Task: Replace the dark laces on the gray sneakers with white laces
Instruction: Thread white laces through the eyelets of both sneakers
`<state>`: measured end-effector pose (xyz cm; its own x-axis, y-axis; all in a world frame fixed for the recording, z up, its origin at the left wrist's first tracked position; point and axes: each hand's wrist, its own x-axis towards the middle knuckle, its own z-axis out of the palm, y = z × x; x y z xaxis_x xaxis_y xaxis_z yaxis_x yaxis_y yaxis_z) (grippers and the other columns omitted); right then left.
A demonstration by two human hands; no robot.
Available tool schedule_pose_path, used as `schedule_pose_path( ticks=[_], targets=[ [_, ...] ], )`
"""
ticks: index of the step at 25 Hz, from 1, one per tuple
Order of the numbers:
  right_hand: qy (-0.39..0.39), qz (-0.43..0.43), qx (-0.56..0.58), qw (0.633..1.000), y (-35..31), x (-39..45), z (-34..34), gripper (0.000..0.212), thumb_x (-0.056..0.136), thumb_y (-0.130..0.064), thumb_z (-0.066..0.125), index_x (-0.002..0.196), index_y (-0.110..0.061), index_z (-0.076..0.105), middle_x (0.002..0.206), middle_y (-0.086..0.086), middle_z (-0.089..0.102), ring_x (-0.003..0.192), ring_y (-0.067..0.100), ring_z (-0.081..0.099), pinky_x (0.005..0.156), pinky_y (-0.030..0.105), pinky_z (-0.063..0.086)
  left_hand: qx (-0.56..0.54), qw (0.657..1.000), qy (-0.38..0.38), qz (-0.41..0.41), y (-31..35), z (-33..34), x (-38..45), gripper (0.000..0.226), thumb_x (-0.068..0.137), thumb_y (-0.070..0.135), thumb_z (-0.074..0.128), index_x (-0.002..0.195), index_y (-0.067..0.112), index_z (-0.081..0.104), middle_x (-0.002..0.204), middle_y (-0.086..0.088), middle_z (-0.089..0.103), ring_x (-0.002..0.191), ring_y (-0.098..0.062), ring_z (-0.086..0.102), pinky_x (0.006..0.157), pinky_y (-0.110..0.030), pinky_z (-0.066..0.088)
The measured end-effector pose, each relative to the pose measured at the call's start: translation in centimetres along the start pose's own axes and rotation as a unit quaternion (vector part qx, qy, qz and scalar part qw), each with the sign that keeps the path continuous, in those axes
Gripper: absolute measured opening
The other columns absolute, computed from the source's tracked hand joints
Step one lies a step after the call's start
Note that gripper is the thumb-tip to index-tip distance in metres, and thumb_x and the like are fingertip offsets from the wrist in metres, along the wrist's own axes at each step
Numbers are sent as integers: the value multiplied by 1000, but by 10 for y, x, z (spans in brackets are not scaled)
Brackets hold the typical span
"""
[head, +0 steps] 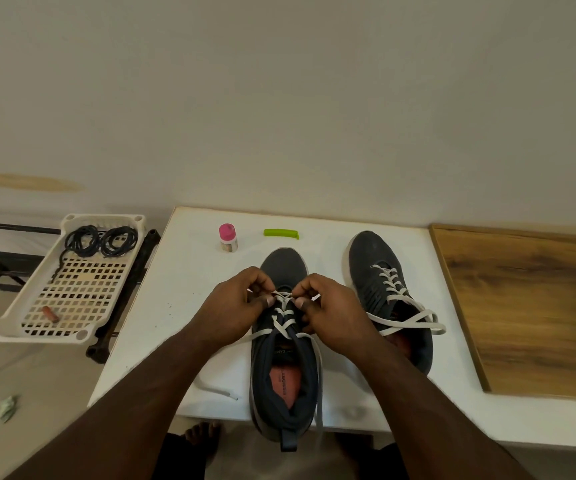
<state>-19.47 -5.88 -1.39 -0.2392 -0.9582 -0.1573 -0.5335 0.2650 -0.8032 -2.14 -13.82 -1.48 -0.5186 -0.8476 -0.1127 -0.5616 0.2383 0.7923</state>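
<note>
Head view: I am looking down at a white table point(175, 306) with both hands working on the nearer dark gray fabric sneaker point(285, 368).
Left grip: my left hand point(231, 306) is pinching the flat white lace point(281, 306) at the upper crossings, fingers curled tight.
Right grip: my right hand point(331, 310) is pinching the same lace from the other side, just beside the left.
Lace ends: one loose end is trailing left across the table, the other is hanging over the sneaker's right side.
Second sneaker point(388, 292): it is sitting to the right, already carrying a white lace point(404, 317), its ends lying loose over the opening.
Dark laces point(101, 241): two black coils are resting in a cream perforated plastic tray point(72, 292) left of the table.
Far edge: a small pink-capped bottle point(228, 238) and a lime green plastic piece point(280, 233) are sitting beyond the sneakers.
Right side: a brown wooden board point(529, 306) is lying against the table.
</note>
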Motion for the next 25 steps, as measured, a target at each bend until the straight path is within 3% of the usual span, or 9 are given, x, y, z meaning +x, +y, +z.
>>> schedule_pose_path(
  ticks=[4,6,8,10,13,16,19,25],
  targets=[
    [24,-2,-15,1000,-1,-15,0,18,93,-12,62,87,-29,65,89,-9,67,83,12,65,79,38,58,24,1000,-13,-12,5,-1,-16,19,92,11,63,96,28,71,96,14,71,90,0,63,75,-11,44],
    [25,-8,-54,998,-5,-24,0,13,94,-14,63,94,-23,71,96,-9,68,86,6,60,82,20,49,37,999,-6,-12,8,4,-27,26,93,9,60,106,28,74,106,14,71,97,-1,62,85,-15,46],
    [32,-16,-80,996,-8,-31,3,17,96,-14,60,104,-19,74,103,-5,70,87,3,55,73,3,36,40,999,23,-10,13,9,-34,30,94,8,59,115,24,73,109,16,67,99,0,57,90,-15,41],
    [42,-19,-82,996,-11,-36,6,22,97,-14,57,108,-18,75,106,-3,72,87,4,55,70,-1,33,50,998,36,-4,17,11,-35,30,94,8,58,115,23,73,106,17,62,99,0,54,89,-15,38],
    [56,-21,-85,995,-12,-34,9,23,98,-13,57,111,-16,75,111,1,72,98,12,61,72,1,32,71,997,22,14,12,10,-28,20,93,12,59,99,27,72,99,13,69,91,-3,61,80,-18,43],
    [43,-30,-87,995,-10,-28,7,23,96,-17,61,115,-19,74,113,0,70,103,13,61,77,2,31,98,994,19,41,5,12,-27,13,94,14,57,91,26,63,90,10,64,85,-4,55,75,-22,44],
    [22,-38,-105,994,-7,-23,10,19,95,-20,61,111,-21,73,108,0,67,100,13,59,85,17,40,92,992,27,80,1,13,-28,15,95,12,52,90,25,55,87,11,59,85,-6,53,76,-28,47],
    [-3,-63,-159,985,-10,-24,17,11,94,-16,57,103,-17,63,102,0,56,91,17,55,79,27,44,58,995,13,79,3,9,-27,18,97,9,51,89,25,55,86,12,59,84,-7,55,75,-31,50]
  ],
)
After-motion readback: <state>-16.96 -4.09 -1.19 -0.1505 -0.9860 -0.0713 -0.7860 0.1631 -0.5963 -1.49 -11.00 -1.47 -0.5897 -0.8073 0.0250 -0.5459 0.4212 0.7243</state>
